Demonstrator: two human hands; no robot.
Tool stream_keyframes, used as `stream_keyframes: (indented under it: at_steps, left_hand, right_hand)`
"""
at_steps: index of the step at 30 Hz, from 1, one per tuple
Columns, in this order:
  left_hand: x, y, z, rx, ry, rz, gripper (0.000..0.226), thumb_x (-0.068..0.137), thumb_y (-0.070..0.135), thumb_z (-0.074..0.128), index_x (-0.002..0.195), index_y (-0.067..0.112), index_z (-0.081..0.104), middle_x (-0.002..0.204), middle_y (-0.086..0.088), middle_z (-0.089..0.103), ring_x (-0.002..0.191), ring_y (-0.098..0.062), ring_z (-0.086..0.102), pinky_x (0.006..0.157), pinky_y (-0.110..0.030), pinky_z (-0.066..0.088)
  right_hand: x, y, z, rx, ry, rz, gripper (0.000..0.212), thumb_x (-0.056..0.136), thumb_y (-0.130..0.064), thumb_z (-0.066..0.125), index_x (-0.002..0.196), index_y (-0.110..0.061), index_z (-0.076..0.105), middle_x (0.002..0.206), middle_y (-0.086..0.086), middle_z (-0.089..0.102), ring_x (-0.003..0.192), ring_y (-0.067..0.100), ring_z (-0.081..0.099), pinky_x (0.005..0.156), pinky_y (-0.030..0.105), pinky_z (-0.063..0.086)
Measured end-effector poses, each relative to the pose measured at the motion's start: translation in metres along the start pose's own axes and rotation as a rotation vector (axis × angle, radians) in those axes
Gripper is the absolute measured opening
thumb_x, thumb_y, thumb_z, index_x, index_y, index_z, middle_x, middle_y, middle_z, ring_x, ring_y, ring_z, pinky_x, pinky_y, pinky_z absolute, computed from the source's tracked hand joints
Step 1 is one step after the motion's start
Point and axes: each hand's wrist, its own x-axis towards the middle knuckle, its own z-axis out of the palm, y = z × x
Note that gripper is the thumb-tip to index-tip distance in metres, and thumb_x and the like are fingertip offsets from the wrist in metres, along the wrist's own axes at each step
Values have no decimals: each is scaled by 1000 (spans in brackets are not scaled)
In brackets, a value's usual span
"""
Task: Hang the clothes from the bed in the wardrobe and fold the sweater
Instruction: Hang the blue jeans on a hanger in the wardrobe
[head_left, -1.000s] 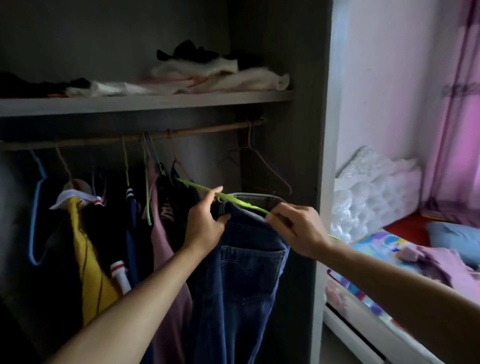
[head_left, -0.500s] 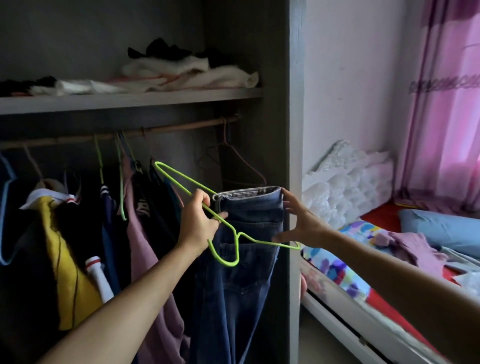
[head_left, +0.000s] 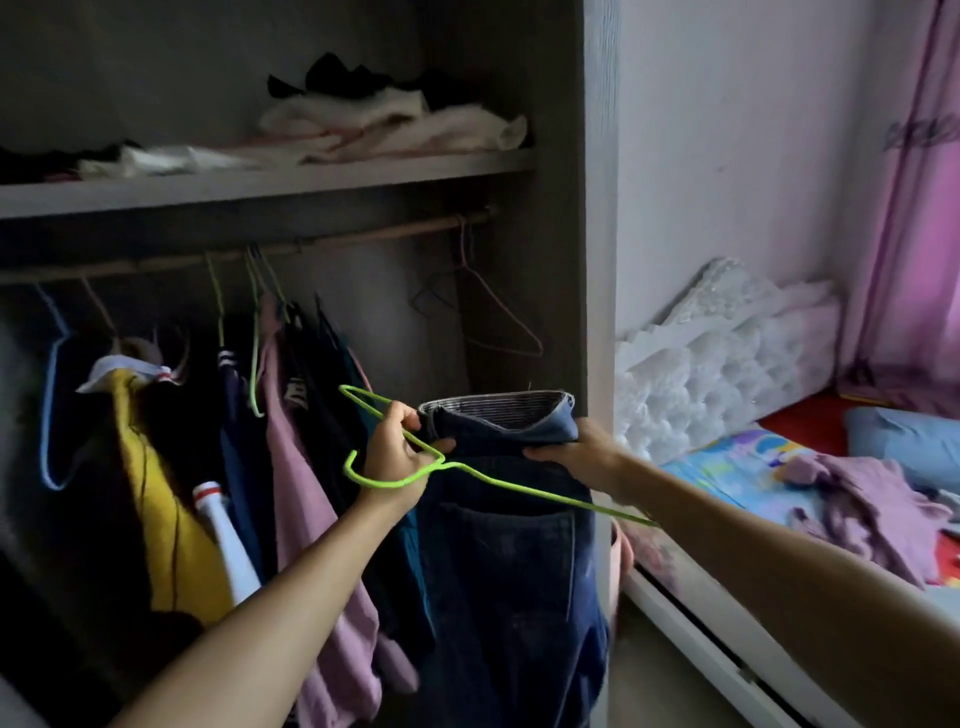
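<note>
Fingers (head_left: 406, 415) of the left hand (head_left: 397, 454) curl round the green hanger (head_left: 509, 483) and pinch the left end of the waistband of the jeans (head_left: 498, 561). The right hand (head_left: 587, 452), spread open half a second ago, now grips the right end. The jeans hang below both hands, the hanger slanting across their front (not yet threaded). The rail (head_left: 311, 247) above the fingers is probably next. A purple garment (head_left: 862, 504) waits on the bed (head_left: 727, 467), far right.

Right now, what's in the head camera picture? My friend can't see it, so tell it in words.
A person's left hand and right hand hold dark blue jeans by the waistband before an open wardrobe; the left also grips a green wire hanger. Other clothes hang on the rail behind, and a purple sweater lies on the bed at right.
</note>
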Motion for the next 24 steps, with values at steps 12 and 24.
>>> stream_keyframes:
  at_steps: [12,24]
  left_hand:
    - [-32,-2,-6,120,-174,90,71,80,33,72,141,33,37,138,9,35,118,6,37,97,-14,33]
    - [-21,21,29,-238,143,-272,7,95,9,48,95,11,55,80,-2,52,68,-9,54,47,-29,55]
  right_hand:
    - [18,-6,-4,-54,225,-73,21,83,-22,70,64,-18,62,55,-9,57,57,13,52,56,29,40]
    - [3,-20,-12,-182,271,-41,35,86,-37,66,60,-16,56,54,-2,54,57,20,53,57,32,39]
